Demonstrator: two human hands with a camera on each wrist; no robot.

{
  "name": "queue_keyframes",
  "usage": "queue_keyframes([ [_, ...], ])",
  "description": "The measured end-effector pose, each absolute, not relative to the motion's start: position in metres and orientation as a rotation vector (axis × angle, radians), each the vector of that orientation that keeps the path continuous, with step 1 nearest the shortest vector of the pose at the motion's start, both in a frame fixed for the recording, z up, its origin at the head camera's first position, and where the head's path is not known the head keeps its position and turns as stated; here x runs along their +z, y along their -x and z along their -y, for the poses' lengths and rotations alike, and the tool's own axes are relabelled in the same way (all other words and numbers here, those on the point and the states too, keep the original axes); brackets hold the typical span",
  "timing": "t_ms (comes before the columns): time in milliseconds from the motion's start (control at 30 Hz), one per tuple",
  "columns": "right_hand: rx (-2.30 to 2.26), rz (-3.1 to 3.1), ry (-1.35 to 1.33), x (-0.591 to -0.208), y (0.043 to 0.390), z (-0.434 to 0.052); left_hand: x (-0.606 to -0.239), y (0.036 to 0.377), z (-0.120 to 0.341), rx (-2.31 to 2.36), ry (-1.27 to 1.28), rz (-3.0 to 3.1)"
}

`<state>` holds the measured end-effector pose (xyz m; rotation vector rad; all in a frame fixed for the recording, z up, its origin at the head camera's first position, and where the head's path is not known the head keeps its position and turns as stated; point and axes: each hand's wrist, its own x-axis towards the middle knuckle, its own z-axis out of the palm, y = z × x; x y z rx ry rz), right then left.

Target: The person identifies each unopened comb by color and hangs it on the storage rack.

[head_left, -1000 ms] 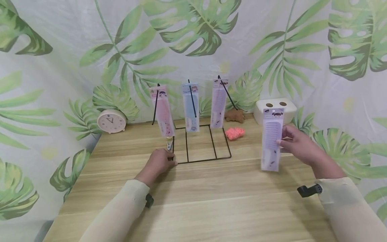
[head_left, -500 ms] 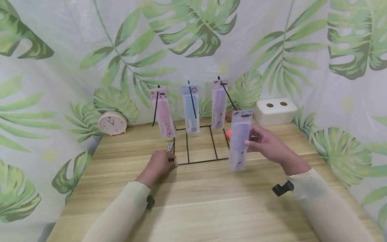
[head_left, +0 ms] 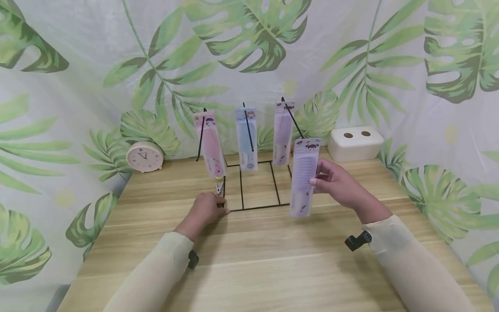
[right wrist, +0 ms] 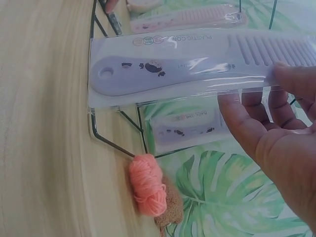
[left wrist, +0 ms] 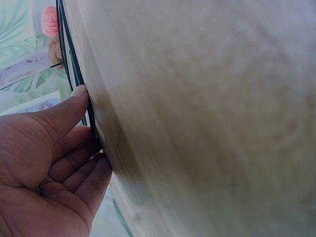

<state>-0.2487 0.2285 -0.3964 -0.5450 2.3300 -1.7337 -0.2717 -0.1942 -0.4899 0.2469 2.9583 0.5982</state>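
A black wire rack point(head_left: 257, 207) stands at the middle of the wooden table point(head_left: 273, 268), with a pink point(head_left: 212, 143), a blue point(head_left: 246, 138) and a lilac packaged comb point(head_left: 282, 132) hanging on its pegs. My right hand point(head_left: 336, 182) pinches another lilac packaged comb point(head_left: 303, 177) point(right wrist: 197, 61) upright, just in front of the rack's right side. My left hand point(head_left: 205, 209) point(left wrist: 54, 163) rests on the rack's front left corner, fingers curled round the wire base point(left wrist: 79, 84). A small clip point(head_left: 219, 188) sits by that hand.
A round cream clock point(head_left: 144, 156) stands at the back left. A white box point(head_left: 354, 143) with two holes is at the back right. A pink yarn ball point(right wrist: 147, 183) and a brown plush point(right wrist: 170, 210) lie behind the rack. A leaf-print curtain surrounds the table.
My right hand has carried the lilac comb packet leftward from near the white box to the rack's right front. The left hand has stayed on the rack's corner.
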Motion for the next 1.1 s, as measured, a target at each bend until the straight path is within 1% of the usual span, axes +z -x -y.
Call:
queue_keyframes([
  [367,-1.768,-2.302,0.562,-0.399,0.253,-0.223,-0.49,0.271,0.194,0.615,-0.246,-2.951],
  [567,-1.778,-2.328,0.497,-0.399,0.262,-0.217,-0.491,0.272,0.194,0.629,-0.229,-2.946],
  [833,-1.881,-2.345,0.328,-0.398,0.295,-0.194,-0.49,0.273,0.196,0.636,-0.215,-2.938],
  [1100,-1.928,-2.413,0.304,-0.393,0.33,-0.175,-0.49,0.273,0.195,0.633,-0.214,-2.934],
])
